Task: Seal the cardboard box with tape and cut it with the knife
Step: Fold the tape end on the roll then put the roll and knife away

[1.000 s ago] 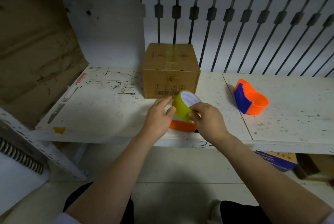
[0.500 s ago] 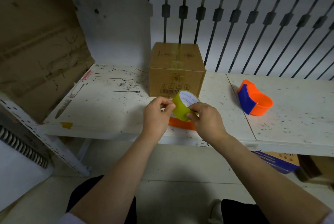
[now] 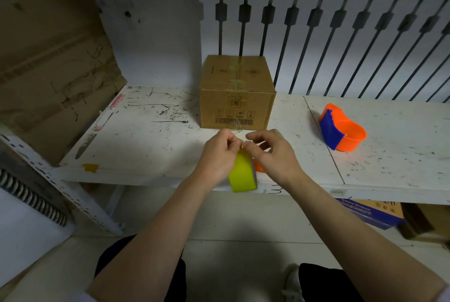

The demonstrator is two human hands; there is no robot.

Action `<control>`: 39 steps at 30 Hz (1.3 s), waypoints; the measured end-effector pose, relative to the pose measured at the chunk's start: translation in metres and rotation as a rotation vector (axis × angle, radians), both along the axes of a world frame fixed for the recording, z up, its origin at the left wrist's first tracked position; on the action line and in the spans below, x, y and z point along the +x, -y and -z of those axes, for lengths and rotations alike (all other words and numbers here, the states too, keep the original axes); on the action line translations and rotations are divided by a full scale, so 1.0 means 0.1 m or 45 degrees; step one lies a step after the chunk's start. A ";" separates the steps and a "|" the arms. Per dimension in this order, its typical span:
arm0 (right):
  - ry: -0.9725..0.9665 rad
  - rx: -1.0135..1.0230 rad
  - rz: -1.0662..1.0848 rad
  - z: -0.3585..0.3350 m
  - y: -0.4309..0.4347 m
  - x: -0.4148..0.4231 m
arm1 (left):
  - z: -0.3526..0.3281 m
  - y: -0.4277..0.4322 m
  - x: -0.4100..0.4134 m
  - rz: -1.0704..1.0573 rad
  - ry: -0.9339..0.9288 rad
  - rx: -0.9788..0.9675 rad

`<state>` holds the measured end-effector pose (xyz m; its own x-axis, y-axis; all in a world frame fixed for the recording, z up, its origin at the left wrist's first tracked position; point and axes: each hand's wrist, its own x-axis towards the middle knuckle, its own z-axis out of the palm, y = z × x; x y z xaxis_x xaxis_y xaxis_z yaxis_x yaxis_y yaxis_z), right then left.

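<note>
Left hand (image 3: pixel 220 153): fingers curled, pinching top of yellow tape roll (image 3: pixel 242 175) at table (image 3: pixel 136 145) front edge. Right hand (image 3: pixel 274 153): fingertips pinched at same spot. Cardboard box (image 3: pixel 237 97): behind, closed, apart from both hands.

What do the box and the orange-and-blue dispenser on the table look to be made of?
Box: brown corrugated cardboard, matte, with printed barcode and glossy clear tape along its seam. Dispenser: likely moulded plastic, smooth with saturated colour and a slight sheen.

Scuffed white shelf (image 3: pixel 151 145): cardboard box (image 3: pixel 237 93) at back, orange-blue dispenser (image 3: pixel 342 133) right.
</note>
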<state>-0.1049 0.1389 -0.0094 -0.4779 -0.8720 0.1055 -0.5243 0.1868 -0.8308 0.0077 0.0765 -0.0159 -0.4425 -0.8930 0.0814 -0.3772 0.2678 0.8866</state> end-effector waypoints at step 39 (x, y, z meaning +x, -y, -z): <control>0.489 0.000 -0.010 0.04 0.04 0.09 | -0.02 -0.10 0.25 -0.149 -0.271 -0.016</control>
<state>-0.0962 0.1352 -0.0130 -0.4759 -0.8759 -0.0797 -0.1760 0.1836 -0.9671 0.0322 0.0866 -0.0141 -0.3079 -0.9355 0.1731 -0.2113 0.2447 0.9463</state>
